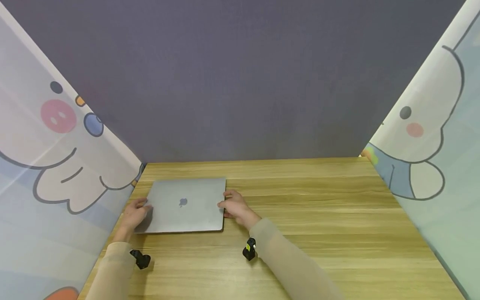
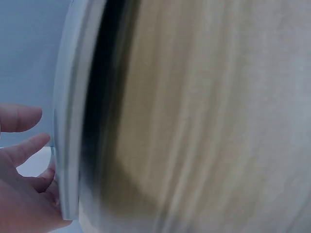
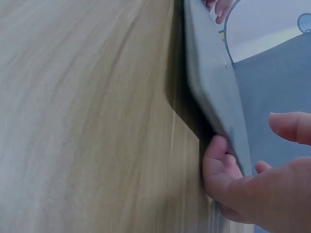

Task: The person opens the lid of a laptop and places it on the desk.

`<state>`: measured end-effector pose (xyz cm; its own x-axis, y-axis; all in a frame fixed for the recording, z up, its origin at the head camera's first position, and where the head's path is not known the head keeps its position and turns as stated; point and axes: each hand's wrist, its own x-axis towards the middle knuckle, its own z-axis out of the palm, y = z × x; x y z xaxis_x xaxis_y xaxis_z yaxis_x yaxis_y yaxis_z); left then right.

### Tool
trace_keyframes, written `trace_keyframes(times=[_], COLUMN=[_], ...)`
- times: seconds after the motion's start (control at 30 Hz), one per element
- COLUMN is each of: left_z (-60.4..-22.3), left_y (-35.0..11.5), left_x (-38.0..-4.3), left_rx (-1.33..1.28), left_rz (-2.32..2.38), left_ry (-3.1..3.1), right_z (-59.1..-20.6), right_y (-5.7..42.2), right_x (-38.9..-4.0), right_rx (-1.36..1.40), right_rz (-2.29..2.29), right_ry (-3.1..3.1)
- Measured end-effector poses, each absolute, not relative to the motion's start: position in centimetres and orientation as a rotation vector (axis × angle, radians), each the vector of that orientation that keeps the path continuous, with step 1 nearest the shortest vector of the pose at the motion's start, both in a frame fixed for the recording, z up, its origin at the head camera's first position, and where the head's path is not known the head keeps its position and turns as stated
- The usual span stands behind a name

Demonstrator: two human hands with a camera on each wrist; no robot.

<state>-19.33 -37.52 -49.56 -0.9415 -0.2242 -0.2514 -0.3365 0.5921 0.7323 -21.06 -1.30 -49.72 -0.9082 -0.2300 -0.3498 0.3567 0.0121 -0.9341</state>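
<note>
A closed silver laptop [image 1: 165, 212] with a dark apple logo lies lid up, low over the left part of the wooden table. At its left edge my left hand [image 1: 135, 214] has its lower fingers [image 2: 43, 182] against the side, with the thumb over the lid. My right hand [image 1: 236, 208] grips the opposite edge. Its curled fingers [image 3: 216, 170] reach under the laptop's rim, and the thumb [image 3: 291, 127] stays above the lid. A dark shadowed gap shows beneath the laptop in both wrist views.
The wood-grain table [image 1: 318, 216] extends far to the right. A dark grey panel [image 1: 247, 83] stands behind it, and cartoon-printed curtains [image 1: 30, 233] flank both sides. A small black wrist camera [image 1: 140, 259] sits by each sleeve.
</note>
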Motion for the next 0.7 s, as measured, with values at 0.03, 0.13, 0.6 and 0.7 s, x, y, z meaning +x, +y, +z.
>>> trace_keyframes(times=[0.03,0.13,0.6,0.7], left_z=[-49.5,-49.3,-49.3,-49.4], left_y=[-37.7,-38.1,-39.2,-39.4], left_x=[-19.3,-19.4,-18.9,-18.6], left_rx=[-0.468,-0.437,-0.398,-0.369], left_rz=[1.274,1.290,1.466,1.439], left_ry=[2.690,2.685,2.483,2.497], right_z=[-49.8,-50.2,-50.2,-50.3], right_y=[-1.4,-1.6,-0.7,-0.5], right_x=[-21.1,-21.1,-21.1,-21.0], right_rx=[0.126,0.112,0.078,0.086], right_rz=[-1.954,-1.963,-1.922,-1.914], right_ry=[1.893,1.911,2.024,2.034])
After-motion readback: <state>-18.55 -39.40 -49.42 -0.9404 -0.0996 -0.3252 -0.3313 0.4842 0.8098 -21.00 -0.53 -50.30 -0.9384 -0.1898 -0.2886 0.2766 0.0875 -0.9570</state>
